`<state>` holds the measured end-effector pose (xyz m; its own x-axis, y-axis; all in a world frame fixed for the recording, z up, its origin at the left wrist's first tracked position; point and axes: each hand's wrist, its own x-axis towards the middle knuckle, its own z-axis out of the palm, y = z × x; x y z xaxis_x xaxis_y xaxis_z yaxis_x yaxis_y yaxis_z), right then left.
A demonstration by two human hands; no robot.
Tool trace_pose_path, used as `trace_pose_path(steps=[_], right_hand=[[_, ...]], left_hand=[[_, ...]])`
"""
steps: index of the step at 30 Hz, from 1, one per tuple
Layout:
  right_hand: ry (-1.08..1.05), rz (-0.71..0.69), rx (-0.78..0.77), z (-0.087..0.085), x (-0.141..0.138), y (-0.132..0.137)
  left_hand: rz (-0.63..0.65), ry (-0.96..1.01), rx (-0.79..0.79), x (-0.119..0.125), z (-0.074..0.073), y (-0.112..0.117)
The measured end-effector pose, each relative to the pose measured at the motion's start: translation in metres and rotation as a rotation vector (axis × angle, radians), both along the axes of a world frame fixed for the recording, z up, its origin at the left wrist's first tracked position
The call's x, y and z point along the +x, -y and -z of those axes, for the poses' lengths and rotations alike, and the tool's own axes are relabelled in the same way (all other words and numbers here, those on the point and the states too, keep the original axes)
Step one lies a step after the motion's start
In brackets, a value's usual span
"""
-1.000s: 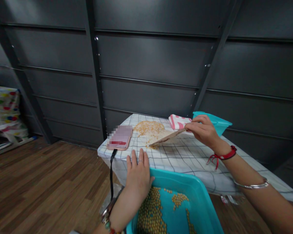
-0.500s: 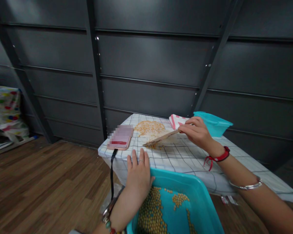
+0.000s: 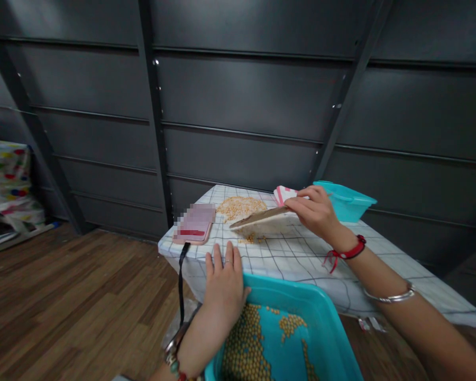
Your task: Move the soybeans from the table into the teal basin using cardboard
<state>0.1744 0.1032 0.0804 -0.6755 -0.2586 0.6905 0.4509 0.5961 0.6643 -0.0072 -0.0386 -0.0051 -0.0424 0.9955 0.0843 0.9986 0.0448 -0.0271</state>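
Observation:
My right hand [image 3: 315, 211] pinches the right end of a thin flat piece of board [image 3: 262, 217], brown on its upper side and pale below. The board is tilted above the table, over a few yellow beans [image 3: 250, 239]. Behind it lies a spread of pale yellow beans [image 3: 238, 207]. My left hand [image 3: 224, 283] lies with fingers stretched over the near table edge, its thumb at the rim of a blue plastic tub [image 3: 301, 288]. Inside the tub are many yellowish soybeans [image 3: 248, 344], heaped mostly on the left.
A checked cloth [image 3: 293, 254] covers the table [image 3: 412, 296]. A pink-edged phone [image 3: 198, 225] with a black cable [image 3: 181, 280] is at its left. A folded pink-and-white cloth [image 3: 283, 194] and a second blue tub [image 3: 345, 201] stand at the back right, near a dark panelled wall [image 3: 238, 95].
My right hand has moved slightly left and raised the board, turning its brown side more into view and exposing beans beneath it. My left hand stays in place.

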Motion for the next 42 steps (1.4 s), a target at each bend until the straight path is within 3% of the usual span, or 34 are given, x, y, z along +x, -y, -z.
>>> trace_pose_path(steps=[6, 21, 27, 34, 42], right_hand=[[0.049, -0.01, -0.002, 0.004, -0.01, 0.0], [0.041, -0.027, -0.016, -0.004, 0.033, 0.023], [-0.031, 0.007, 0.029, -0.001, 0.024, 0.016], [0.037, 0.064, 0.004, 0.008, 0.016, 0.013], [0.035, -0.005, 0.005, -0.003, 0.031, 0.028]], left_hand=[[-0.002, 0.022, 0.003, -0.003, 0.001, -0.001], [0.007, 0.013, 0.016, -0.002, 0.002, 0.001], [0.014, 0.001, 0.044, -0.001, 0.003, 0.0], [0.017, 0.013, 0.046, -0.003, 0.005, 0.0], [0.01, 0.02, 0.027, -0.002, 0.003, 0.0]])
